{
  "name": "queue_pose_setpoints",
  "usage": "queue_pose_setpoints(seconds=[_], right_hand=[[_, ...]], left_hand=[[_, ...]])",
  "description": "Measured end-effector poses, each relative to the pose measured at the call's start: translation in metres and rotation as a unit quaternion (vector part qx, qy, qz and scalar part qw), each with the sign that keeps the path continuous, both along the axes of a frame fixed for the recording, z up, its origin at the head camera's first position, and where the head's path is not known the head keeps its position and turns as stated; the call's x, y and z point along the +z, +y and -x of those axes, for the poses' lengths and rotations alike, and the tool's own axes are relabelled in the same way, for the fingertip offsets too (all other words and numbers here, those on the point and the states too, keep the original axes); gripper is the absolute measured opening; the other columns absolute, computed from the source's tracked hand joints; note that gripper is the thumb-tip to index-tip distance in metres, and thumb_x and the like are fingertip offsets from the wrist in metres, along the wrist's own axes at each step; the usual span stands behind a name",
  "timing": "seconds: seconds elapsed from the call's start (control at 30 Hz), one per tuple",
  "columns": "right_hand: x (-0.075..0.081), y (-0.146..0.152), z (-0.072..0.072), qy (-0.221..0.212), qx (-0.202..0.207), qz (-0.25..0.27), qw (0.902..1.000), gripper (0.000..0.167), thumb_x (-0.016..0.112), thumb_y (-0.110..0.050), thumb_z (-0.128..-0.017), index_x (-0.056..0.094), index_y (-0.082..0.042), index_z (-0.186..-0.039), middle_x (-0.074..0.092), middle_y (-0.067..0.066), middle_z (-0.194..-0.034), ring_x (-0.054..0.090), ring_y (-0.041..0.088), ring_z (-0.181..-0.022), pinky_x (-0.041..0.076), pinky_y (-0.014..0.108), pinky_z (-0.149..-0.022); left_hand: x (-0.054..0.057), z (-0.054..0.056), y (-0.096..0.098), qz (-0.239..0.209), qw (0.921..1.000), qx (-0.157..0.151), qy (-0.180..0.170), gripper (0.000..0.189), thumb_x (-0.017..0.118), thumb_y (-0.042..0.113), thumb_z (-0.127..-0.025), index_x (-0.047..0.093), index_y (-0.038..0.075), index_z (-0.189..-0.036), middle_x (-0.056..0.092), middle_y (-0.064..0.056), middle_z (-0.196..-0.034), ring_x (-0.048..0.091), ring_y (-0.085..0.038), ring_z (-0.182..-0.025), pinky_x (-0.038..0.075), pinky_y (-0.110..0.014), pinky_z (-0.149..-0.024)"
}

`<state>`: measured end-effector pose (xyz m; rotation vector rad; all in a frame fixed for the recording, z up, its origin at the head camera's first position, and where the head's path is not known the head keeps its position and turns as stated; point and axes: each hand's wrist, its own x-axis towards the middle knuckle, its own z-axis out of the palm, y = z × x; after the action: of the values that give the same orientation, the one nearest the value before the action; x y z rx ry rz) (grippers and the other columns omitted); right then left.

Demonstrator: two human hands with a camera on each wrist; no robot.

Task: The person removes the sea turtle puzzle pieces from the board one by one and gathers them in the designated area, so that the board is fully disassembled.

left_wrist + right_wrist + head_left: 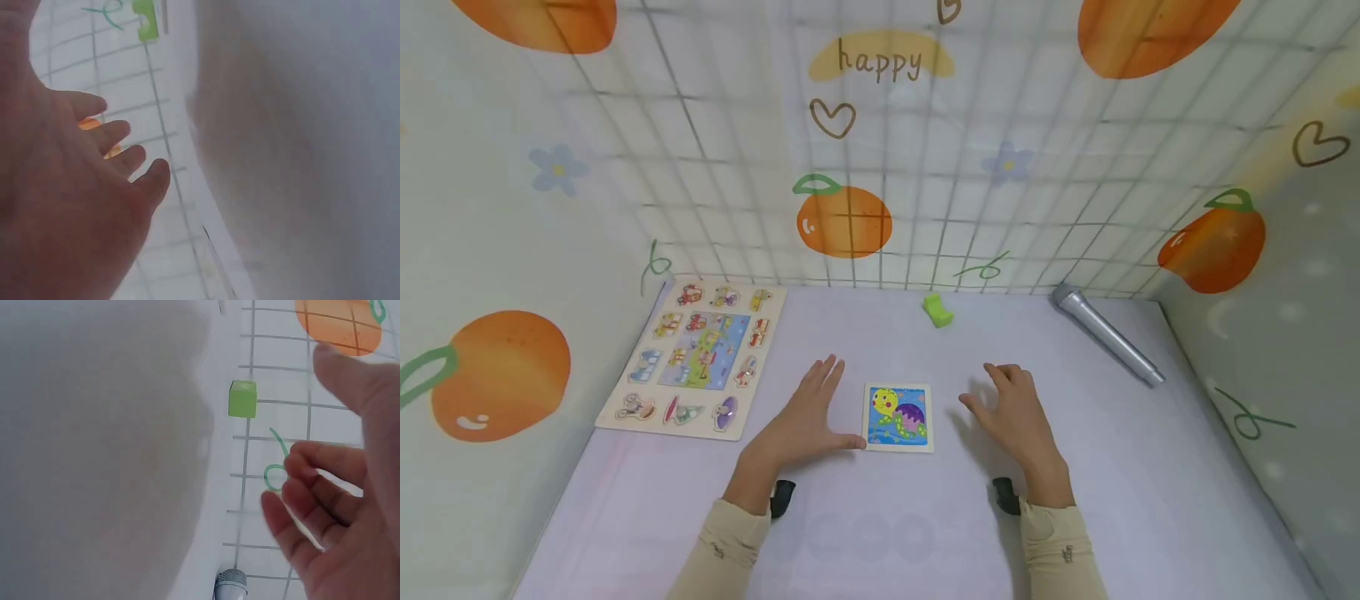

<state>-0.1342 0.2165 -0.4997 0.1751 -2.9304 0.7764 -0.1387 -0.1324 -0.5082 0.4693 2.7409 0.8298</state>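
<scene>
A small square puzzle with a turtle picture lies flat on the table between the two hands. Left of it is the left hand, fingers spread and straight, its thumb tip at the puzzle's lower left corner; whether it touches cannot be told. The right hand hovers right of the puzzle, apart from it, with loosely bent fingers and nothing held. In the left wrist view the left hand holds nothing. The right wrist view shows the right hand with thumb and fingers apart.
A wooden puzzle board with vehicle pieces lies at the left. A green block sits near the back wall, also seen as a green block in the right wrist view. A silver microphone lies at the back right.
</scene>
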Motion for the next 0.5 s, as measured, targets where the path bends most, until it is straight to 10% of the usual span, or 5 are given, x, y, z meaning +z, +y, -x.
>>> queue_pose_setpoints(seconds=[0.5], right_hand=[[-0.006, -0.019, 0.01, -0.004, 0.012, 0.086, 0.9962, 0.038, 0.083, -0.026, -0.087, 0.076, -0.006, -0.117, 0.072, 0.009, -0.103, 0.068, 0.024, -0.089, 0.059, 0.039, -0.078]], left_hand=[[-0.02, 0.007, 0.016, -0.003, 0.9987, -0.042, -0.028, 0.141, 0.088, 0.068, -0.062, 0.008, 0.016, -0.166, 0.006, 0.002, -0.174, 0.001, -0.018, -0.162, 0.017, -0.044, -0.13]])
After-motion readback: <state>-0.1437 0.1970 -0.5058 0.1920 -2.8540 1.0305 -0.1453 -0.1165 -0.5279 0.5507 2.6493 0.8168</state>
